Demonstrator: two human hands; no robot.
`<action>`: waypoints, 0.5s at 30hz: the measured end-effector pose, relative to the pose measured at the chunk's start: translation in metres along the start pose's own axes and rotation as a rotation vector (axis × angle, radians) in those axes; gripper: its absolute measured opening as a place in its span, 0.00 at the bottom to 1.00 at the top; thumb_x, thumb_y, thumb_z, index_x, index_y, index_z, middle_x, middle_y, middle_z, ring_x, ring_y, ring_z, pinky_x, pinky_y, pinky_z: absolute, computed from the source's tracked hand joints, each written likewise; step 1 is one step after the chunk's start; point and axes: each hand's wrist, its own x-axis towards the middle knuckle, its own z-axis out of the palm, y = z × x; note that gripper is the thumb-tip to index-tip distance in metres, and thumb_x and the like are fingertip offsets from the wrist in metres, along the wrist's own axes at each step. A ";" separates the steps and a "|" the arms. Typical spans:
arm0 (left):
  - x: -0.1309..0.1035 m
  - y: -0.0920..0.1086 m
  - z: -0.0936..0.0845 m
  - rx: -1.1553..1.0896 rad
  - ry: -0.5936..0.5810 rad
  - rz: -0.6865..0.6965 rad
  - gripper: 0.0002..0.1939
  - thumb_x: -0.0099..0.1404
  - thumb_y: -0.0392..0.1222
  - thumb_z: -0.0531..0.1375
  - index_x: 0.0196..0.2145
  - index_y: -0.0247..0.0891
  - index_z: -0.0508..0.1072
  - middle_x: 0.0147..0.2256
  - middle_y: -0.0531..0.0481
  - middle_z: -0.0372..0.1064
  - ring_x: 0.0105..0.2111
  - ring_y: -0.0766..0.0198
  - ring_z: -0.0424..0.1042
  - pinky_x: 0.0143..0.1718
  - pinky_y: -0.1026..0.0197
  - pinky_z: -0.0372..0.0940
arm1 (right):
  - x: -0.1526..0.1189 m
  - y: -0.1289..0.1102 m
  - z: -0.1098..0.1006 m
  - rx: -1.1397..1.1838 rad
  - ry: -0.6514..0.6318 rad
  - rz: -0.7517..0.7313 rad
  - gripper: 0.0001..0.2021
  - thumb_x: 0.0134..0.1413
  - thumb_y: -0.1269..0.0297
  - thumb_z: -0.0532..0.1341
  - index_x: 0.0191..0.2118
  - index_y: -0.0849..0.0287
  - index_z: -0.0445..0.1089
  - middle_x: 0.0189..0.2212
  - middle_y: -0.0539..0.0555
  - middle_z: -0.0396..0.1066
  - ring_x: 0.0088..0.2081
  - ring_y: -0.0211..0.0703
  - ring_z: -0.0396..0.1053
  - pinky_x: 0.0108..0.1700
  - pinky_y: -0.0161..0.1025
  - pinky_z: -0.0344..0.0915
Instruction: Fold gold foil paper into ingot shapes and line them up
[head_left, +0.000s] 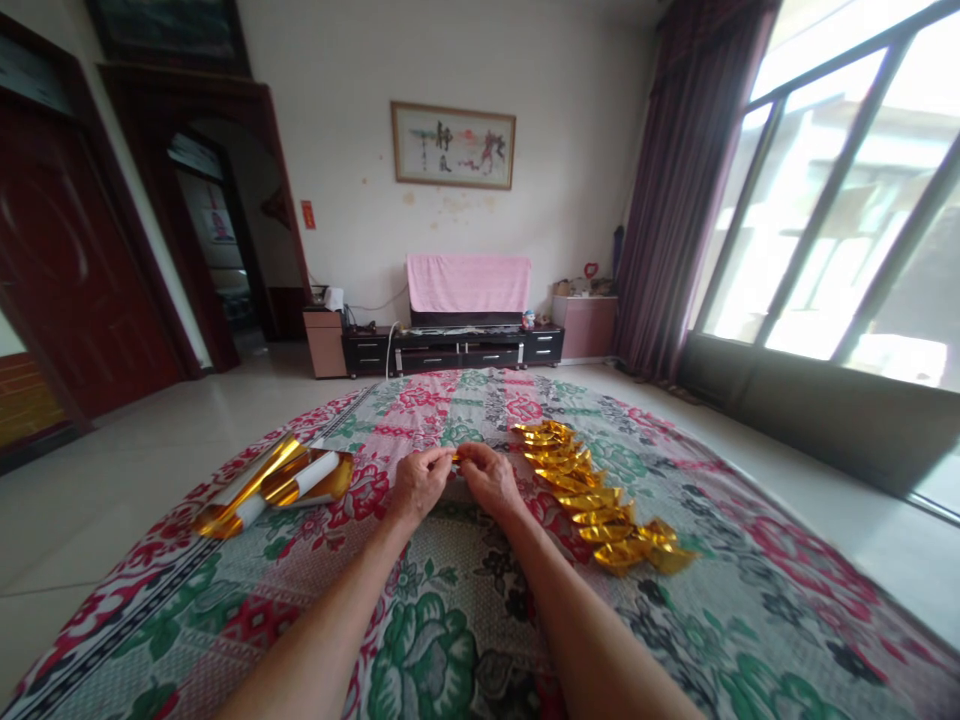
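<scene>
Over the middle of the flowered cloth (420, 640), my left hand (421, 482) and my right hand (487, 472) meet almost fingertip to fingertip. Both pinch a small piece of gold foil paper (456, 458), mostly hidden by the fingers. To the right of my right hand lies a row of several folded gold foil ingots (592, 500), set close together and slanting toward me. Left of my left hand rest curled sheets of gold foil paper (259, 485), their white backs partly showing.
Beyond the cloth's far edge stands a low black cabinet (469, 350), with a pink towel (469, 283) draped over something on it. A large window (840, 200) and a purple curtain (682, 190) are on the right. At the left is a dark red door (82, 240).
</scene>
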 end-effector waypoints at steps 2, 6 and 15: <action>0.000 0.000 0.000 0.040 0.011 0.011 0.14 0.58 0.42 0.53 0.36 0.36 0.76 0.27 0.48 0.76 0.28 0.63 0.75 0.32 0.65 0.68 | 0.000 0.002 0.000 0.014 -0.014 -0.020 0.15 0.40 0.68 0.52 0.34 0.58 0.73 0.28 0.49 0.74 0.32 0.40 0.69 0.36 0.34 0.65; 0.000 -0.003 0.001 0.052 -0.018 0.046 0.14 0.58 0.42 0.54 0.38 0.36 0.75 0.29 0.48 0.76 0.28 0.63 0.75 0.32 0.65 0.68 | 0.001 0.005 0.001 0.040 -0.006 0.048 0.15 0.40 0.69 0.52 0.33 0.58 0.73 0.27 0.48 0.74 0.31 0.38 0.69 0.36 0.33 0.65; 0.002 -0.010 0.003 -0.098 -0.090 -0.016 0.12 0.54 0.40 0.56 0.36 0.35 0.74 0.32 0.48 0.75 0.29 0.63 0.74 0.31 0.66 0.68 | 0.001 0.004 0.004 -0.014 0.033 0.096 0.13 0.44 0.66 0.52 0.31 0.59 0.74 0.25 0.49 0.74 0.29 0.37 0.69 0.33 0.31 0.64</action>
